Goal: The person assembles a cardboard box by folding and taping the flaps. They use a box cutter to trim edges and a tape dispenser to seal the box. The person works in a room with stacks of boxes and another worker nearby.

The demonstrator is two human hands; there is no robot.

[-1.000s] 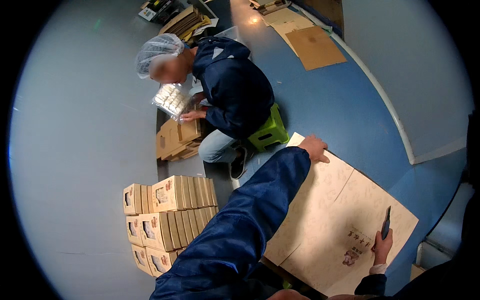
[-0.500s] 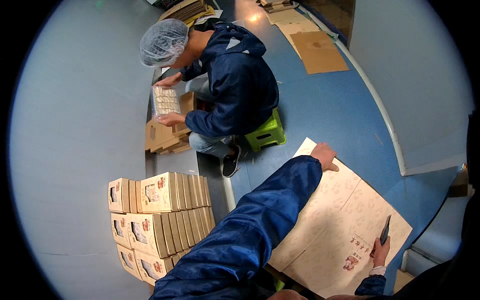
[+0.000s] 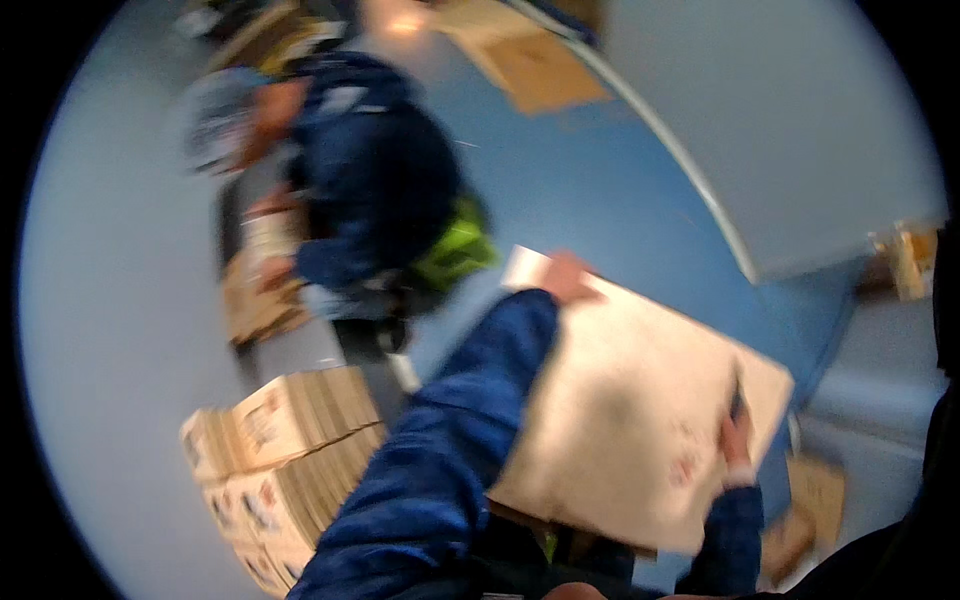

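Note:
A large pale cardboard carton point(image 3: 610, 420) with faint printed patterns lies in front of me, its top facing up. My left hand point(image 3: 572, 279) grips its far left edge, fingers curled over the rim and blurred by motion. In my right hand point(image 3: 737, 440) is a dark, slim utility knife point(image 3: 738, 395), its tip pointing away from me over the carton's right part. Blur hides whether the blade touches the cardboard.
At left, a co-worker point(image 3: 380, 170) in a hairnet sits on a green stool point(image 3: 462, 245), holding a pale pack. Stacked cream boxes point(image 3: 290, 460) stand lower left. Flat cardboard point(image 3: 545, 72) lies on the blue floor by the wall; another brown carton point(image 3: 818, 495) sits at right.
The whole view has swung, shifting the scene left and blurring it. My left hand stays on the carton's edge and my right hand still holds the knife over it.

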